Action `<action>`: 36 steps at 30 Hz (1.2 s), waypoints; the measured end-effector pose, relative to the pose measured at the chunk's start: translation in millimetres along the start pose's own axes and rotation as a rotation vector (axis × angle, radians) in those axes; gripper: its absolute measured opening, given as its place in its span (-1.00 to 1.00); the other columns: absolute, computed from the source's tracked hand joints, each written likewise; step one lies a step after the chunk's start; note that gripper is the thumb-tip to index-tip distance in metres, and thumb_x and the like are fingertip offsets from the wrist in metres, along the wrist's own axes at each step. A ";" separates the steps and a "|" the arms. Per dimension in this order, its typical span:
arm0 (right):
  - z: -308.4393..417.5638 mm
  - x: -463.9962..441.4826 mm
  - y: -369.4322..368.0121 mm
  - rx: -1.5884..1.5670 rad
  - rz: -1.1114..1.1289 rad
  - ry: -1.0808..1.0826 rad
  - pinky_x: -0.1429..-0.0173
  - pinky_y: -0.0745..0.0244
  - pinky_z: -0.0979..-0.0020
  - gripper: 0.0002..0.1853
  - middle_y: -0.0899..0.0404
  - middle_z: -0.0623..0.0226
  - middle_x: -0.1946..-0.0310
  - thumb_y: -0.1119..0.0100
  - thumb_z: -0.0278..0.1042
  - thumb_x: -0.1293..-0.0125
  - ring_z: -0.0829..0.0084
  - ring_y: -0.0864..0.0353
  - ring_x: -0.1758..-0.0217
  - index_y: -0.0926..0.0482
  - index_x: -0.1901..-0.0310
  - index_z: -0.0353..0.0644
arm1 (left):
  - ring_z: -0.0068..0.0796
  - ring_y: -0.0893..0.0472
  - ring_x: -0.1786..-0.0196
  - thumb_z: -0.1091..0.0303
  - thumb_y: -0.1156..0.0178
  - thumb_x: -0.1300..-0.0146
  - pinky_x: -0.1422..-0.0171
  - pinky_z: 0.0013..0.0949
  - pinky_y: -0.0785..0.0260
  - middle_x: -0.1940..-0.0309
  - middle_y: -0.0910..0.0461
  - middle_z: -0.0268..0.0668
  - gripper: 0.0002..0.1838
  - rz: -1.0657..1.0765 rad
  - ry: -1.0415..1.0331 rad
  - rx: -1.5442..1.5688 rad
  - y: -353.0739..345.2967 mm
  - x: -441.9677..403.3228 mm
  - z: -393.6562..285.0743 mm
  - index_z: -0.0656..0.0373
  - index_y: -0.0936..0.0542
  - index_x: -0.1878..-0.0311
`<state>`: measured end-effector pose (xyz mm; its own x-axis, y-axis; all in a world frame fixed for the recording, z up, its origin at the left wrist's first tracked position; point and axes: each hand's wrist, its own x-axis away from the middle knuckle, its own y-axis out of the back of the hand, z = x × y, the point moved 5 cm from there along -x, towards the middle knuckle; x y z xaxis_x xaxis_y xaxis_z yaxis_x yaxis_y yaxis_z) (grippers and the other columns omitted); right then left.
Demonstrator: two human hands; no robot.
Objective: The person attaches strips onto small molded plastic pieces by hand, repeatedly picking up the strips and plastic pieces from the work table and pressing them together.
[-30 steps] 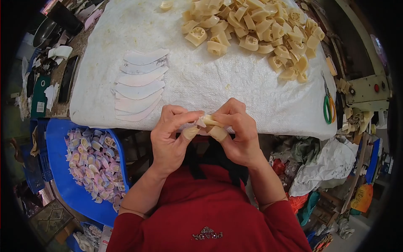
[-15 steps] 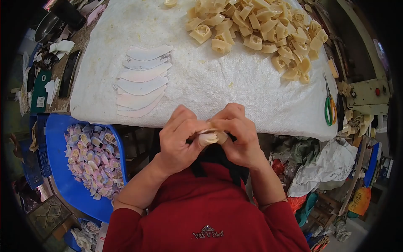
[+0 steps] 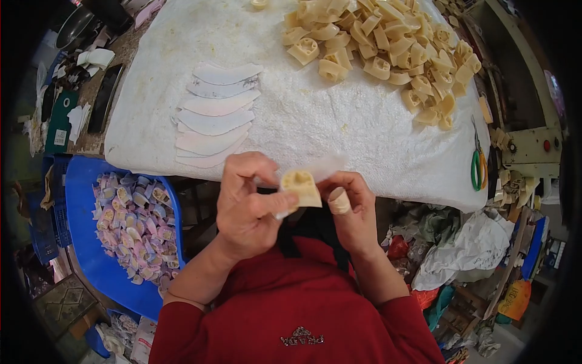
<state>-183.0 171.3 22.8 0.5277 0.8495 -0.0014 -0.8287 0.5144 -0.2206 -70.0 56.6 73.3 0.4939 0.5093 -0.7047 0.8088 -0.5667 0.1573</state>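
Observation:
My left hand (image 3: 250, 209) grips a beige plastic piece (image 3: 301, 187) between thumb and fingers, its hollow side showing. A pale strip (image 3: 327, 165), blurred by motion, stretches from the piece toward my right hand (image 3: 351, 209), whose index finger and thumb pinch its end. A beige cover sits on my right thumb. Beyond my hands, several curved pale strips (image 3: 215, 108) lie overlapped in a column on the white cloth (image 3: 303, 115). A heap of beige pieces (image 3: 388, 45) rests at the cloth's far side.
A blue basin (image 3: 85, 242) at the left holds many wrapped pink and lilac pieces (image 3: 134, 227). Scissors (image 3: 478, 161) with green and orange handles lie at the cloth's right edge. Crumpled plastic bags (image 3: 467, 242) are at the lower right.
My hands have moved apart from being pressed together. The beige piece now shows in my left hand, with the pale strip spread out toward my right. The view has shifted slightly.

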 end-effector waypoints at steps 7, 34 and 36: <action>-0.1 10.5 7.0 -0.324 -0.129 -0.062 -0.12 -0.48 0.22 -0.71 -0.54 -0.02 0.08 0.06 -0.24 -0.44 0.22 -0.59 0.03 -0.39 0.07 -0.36 | -0.21 -0.59 0.18 0.71 -0.25 0.06 0.09 -0.31 -0.46 0.26 -0.55 -0.15 -0.76 0.185 -0.003 0.093 -16.0 10.2 -1.6 0.25 -0.50 0.30; 7.4 -30.3 15.9 -0.014 0.368 -0.280 -0.01 -0.52 0.44 -0.59 -0.58 0.28 0.22 -0.33 -0.59 -0.10 0.53 -0.58 0.16 -0.44 0.00 -0.32 | -0.24 -0.56 0.30 0.78 -0.24 0.17 0.32 -0.38 -0.42 0.29 -0.53 -0.14 -0.73 0.422 0.073 0.077 -27.7 15.0 4.4 0.28 -0.40 0.45; 3.0 -30.0 15.3 -0.037 0.343 -0.301 0.02 -0.53 0.45 -0.62 -0.58 0.29 0.24 -0.30 -0.56 -0.14 0.54 -0.58 0.19 -0.44 0.00 -0.32 | -0.24 -0.56 0.30 0.79 -0.24 0.19 0.33 -0.38 -0.41 0.29 -0.54 -0.14 -0.73 0.427 0.044 0.006 -27.2 14.9 2.7 0.28 -0.40 0.45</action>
<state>-212.0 154.0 22.4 0.1418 0.9691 0.2020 -0.9360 0.1977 -0.2912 -85.5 77.9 56.6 0.7973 0.2549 -0.5472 0.5268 -0.7364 0.4245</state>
